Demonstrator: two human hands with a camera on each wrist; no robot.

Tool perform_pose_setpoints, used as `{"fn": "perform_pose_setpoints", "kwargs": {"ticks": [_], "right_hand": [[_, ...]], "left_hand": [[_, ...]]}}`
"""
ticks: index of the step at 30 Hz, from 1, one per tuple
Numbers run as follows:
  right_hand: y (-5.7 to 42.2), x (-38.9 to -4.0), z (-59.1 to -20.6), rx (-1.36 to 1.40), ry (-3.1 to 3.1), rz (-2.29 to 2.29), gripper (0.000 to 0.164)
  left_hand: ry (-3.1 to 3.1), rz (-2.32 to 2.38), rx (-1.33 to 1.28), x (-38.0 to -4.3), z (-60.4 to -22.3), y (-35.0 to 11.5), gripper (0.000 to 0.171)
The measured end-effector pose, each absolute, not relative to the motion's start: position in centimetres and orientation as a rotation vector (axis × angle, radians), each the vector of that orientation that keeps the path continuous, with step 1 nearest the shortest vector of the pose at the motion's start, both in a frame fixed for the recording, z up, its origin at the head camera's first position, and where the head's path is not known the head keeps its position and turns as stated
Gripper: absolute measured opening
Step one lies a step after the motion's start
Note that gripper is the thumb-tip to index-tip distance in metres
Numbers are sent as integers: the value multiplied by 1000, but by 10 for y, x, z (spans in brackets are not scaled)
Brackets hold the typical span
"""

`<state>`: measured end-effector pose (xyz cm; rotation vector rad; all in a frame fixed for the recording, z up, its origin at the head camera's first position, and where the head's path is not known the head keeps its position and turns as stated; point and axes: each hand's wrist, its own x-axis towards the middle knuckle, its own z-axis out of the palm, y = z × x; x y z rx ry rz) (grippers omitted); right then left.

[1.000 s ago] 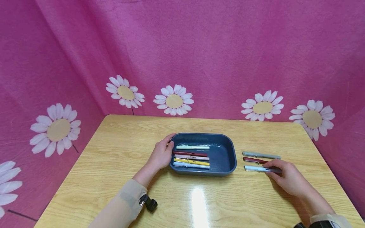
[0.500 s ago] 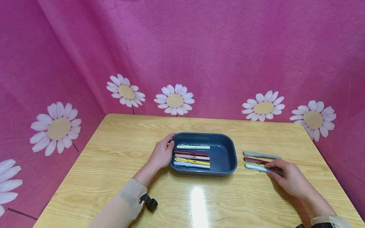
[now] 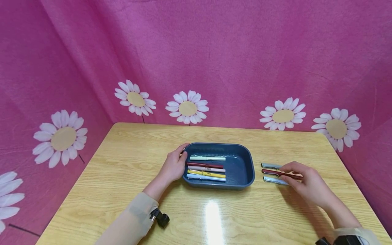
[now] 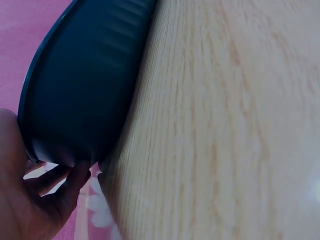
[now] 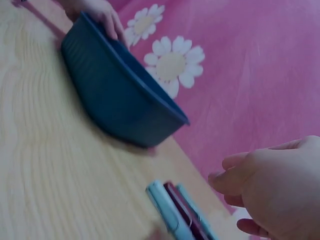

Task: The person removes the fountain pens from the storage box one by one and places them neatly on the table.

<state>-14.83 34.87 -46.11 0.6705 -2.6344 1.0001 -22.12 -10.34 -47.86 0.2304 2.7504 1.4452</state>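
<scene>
A dark blue plastic box (image 3: 240, 182) stands on the table, and my left hand (image 3: 174, 165) holds its left end, thumb at the rim and fingers around the outer wall. Inside the box several capped pens lie side by side: pale green (image 3: 207, 158), dark red (image 3: 204, 165), pink (image 3: 206, 169), yellow (image 3: 208, 173) and light blue (image 3: 206, 177). To its right rest a grey-green pen (image 3: 270, 165), a dark red pen (image 3: 271, 173) and a light blue pen (image 3: 275, 180). Over these three hovers my right hand (image 3: 306, 180), thumb and fingers parted either side of the red one.
The wooden table (image 3: 122, 190) has a pink curtain (image 3: 214, 61) with daisy prints behind and beside it. A black wrist device (image 3: 160, 218) is strapped on the left sleeve, and another (image 3: 346, 240) is on the right wrist.
My right hand has let go of the light blue pen and moved up and back over the dark red pen, now covering part of the grey-green one. The left hand stays on the box.
</scene>
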Motion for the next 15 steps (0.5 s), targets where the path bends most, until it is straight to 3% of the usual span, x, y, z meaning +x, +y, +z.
{"fn": "perform_pose_setpoints", "kwargs": {"ticks": [15], "right_hand": [[313,-157,-436,785,-2584,1004,37]], "left_hand": [[2736,1459,237,-220,-477,-103,47]]}}
